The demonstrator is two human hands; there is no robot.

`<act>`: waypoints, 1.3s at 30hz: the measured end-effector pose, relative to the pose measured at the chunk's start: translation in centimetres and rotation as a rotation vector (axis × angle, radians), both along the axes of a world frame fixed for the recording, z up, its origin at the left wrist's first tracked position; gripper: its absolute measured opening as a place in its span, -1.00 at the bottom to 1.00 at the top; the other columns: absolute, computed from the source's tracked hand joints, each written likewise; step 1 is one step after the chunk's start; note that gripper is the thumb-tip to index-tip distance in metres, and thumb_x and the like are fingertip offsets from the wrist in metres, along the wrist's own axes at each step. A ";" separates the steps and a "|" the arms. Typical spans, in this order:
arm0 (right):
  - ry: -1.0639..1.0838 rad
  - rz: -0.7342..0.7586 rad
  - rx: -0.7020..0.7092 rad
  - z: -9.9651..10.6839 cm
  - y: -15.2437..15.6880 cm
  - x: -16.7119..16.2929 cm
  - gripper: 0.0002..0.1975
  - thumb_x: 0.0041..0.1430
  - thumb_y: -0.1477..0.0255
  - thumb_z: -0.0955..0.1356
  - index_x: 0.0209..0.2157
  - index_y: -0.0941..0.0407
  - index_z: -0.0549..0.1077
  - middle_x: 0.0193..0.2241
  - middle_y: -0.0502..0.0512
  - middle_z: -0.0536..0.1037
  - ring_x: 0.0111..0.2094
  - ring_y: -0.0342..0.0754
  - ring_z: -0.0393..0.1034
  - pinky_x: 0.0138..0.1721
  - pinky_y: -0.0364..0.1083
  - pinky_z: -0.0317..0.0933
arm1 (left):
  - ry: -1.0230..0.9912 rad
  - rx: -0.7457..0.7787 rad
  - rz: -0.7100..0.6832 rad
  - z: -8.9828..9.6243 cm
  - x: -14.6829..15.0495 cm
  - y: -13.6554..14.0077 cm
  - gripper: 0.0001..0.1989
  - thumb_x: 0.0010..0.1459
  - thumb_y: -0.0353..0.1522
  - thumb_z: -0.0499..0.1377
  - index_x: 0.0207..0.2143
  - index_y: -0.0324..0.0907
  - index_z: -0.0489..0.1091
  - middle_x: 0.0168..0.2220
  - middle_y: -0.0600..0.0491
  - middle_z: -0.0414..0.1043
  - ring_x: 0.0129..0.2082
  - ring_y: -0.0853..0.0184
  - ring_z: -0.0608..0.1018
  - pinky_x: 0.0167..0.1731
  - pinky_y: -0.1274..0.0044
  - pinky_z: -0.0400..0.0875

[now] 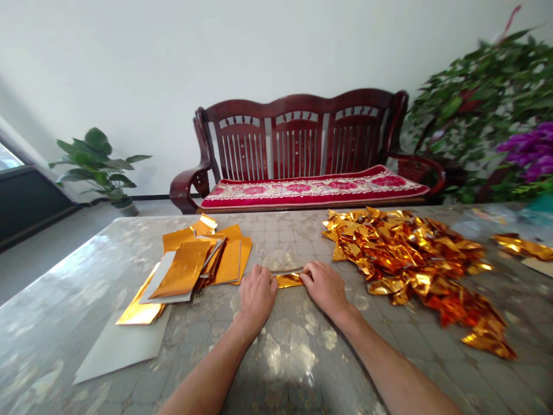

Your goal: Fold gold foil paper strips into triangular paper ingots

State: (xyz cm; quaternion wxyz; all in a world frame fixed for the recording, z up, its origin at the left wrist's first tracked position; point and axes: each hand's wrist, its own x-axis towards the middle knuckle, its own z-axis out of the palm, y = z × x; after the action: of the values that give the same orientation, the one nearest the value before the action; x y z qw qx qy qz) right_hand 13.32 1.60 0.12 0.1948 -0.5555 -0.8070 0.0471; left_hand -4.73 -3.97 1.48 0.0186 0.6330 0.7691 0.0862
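A narrow folded strip of gold foil paper (289,280) lies across the middle of the table between my hands. Its left end is gripped by my left hand (258,291), fingers curled closed. My right hand (325,287) pinches the opposite end, with the fingertips partly hidden behind the knuckles. To the left lies a loose stack of flat gold foil sheets (184,268), some showing pale backs. On the right spreads a heap of folded gold foil pieces (401,248), apart from my right hand.
The table (285,369) has a glossy, floral-patterned cover. A pale sheet (125,346) lies at its left front. Clear plastic (484,222) and another gold piece (522,246) are at the far right. Behind stands a dark wooden bench (296,144), with plants on both sides.
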 end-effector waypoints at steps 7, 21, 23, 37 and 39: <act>0.023 -0.021 -0.029 0.0 0.2 -0.1 -0.92 0.24 0.36 0.34 -0.32 0.05 0.46 -0.30 0.02 0.57 -0.27 -0.04 0.38 -0.30 -0.10 0.02 | -0.025 0.127 0.007 -0.2 -0.1 -0.1 -0.88 0.25 -0.31 0.14 -0.19 -0.15 0.36 -0.18 0.01 0.37 -0.13 0.23 0.48 -0.15 0.47 0.31; 0.051 -0.113 -0.093 0.2 0.4 -0.4 -0.89 0.22 0.33 0.35 -0.24 0.05 0.45 -0.34 0.03 0.57 -0.24 -0.01 0.43 -0.30 -0.11 0.04 | 0.092 0.135 -0.632 -0.5 0.1 -0.2 -0.78 0.35 -0.40 0.02 -0.02 -0.10 0.38 -0.09 -0.01 0.44 -0.07 0.23 0.46 -0.05 0.41 0.41; 0.057 -0.112 -0.096 0.2 0.4 -0.4 -0.91 0.22 0.34 0.35 -0.26 0.05 0.44 -0.34 0.02 0.57 -0.24 -0.01 0.43 -0.29 -0.10 0.05 | 0.092 0.135 -0.727 -0.5 0.2 -0.2 -0.73 0.34 -0.44 0.00 0.03 -0.14 0.37 -0.02 -0.04 0.45 0.01 0.23 0.46 0.03 0.41 0.40; -0.025 -0.134 -0.025 0.6 -1.0 -1.6 -0.75 0.23 0.22 0.37 -0.17 0.09 0.41 -0.21 0.15 0.56 -0.13 0.09 0.38 -0.17 -0.03 0.08 | 0.025 0.181 -0.685 -2.6 0.2 -2.0 -0.45 0.29 -0.41 0.00 0.32 -0.23 0.11 0.32 -0.11 0.21 0.33 0.20 0.22 0.31 0.32 0.14; -0.026 -0.151 -0.028 0.7 -1.3 -1.9 -0.70 0.22 0.20 0.38 -0.13 0.10 0.40 -0.17 0.18 0.55 -0.10 0.11 0.38 -0.14 -0.01 0.09 | 0.022 0.183 -0.685 -2.6 0.2 -2.1 -0.44 0.28 -0.39 0.01 0.32 -0.23 0.09 0.32 -0.10 0.20 0.34 0.21 0.21 0.31 0.31 0.14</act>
State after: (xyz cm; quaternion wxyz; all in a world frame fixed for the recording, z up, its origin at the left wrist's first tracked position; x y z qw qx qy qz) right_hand 11.43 0.34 0.80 0.1798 -0.6179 -0.7646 0.0363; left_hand -4.51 -6.02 -1.11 -0.0186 0.8541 0.5015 0.1368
